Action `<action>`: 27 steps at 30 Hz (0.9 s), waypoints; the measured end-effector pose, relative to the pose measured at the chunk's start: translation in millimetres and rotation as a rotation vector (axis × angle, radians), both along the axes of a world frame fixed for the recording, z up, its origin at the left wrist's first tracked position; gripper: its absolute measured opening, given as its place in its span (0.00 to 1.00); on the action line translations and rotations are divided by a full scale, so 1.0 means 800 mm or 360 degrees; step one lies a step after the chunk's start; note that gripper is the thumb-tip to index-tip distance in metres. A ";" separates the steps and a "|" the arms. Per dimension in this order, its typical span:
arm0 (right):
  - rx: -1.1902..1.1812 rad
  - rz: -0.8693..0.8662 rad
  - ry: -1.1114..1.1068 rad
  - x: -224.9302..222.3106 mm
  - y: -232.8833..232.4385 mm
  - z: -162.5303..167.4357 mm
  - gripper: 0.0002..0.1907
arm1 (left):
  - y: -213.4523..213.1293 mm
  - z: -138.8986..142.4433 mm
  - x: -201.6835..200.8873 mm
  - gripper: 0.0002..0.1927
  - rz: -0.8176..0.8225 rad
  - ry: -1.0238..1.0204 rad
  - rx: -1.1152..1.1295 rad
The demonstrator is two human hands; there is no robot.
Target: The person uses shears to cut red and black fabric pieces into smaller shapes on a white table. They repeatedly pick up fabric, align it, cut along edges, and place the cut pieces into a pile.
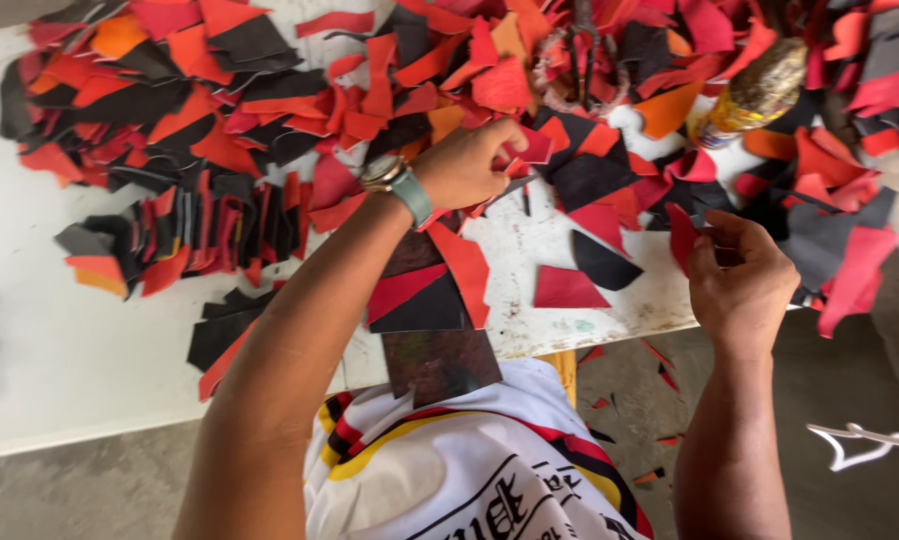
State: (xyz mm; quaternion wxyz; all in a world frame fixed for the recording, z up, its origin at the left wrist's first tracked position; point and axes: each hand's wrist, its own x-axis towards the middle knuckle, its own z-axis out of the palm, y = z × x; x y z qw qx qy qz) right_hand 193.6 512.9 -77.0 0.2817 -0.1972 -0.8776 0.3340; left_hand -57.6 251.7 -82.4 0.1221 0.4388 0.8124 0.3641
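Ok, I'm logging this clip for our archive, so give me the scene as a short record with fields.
Left hand: reaching into the heap, fingers on a red scrap
Right hand: pinching a red piece
Wrist: watch on the left
Table: white, covered with red, orange and black scraps
Other: bottle lying on its side

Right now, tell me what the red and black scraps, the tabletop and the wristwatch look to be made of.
Scraps: thin, matte sheet, probably leather or leatherette; they lie flat with clean cut edges, some curling.
Tabletop: white painted or laminated board, smooth, stained and scuffed.
Wristwatch on the left hand: shiny metal case, pale green band, maybe rubber or fabric.
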 end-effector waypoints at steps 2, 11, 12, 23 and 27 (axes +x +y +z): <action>-0.0191 -0.0024 0.0060 0.007 0.010 0.000 0.13 | -0.002 0.005 0.005 0.22 -0.0010 -0.0073 -0.0079; -0.0649 0.0288 -0.0249 0.013 0.004 0.010 0.14 | 0.055 0.023 0.071 0.27 0.0039 0.0294 0.0013; -0.0407 0.0258 -0.0233 0.009 0.000 0.012 0.14 | 0.077 0.021 0.080 0.28 0.0067 0.0261 -0.0067; 0.0522 0.0290 -0.0414 -0.101 0.015 0.021 0.21 | 0.091 -0.018 0.017 0.09 0.0307 0.0069 0.0208; 0.0466 0.0334 -0.0263 -0.095 0.031 0.002 0.18 | 0.082 -0.028 0.013 0.09 0.0321 0.0068 0.0219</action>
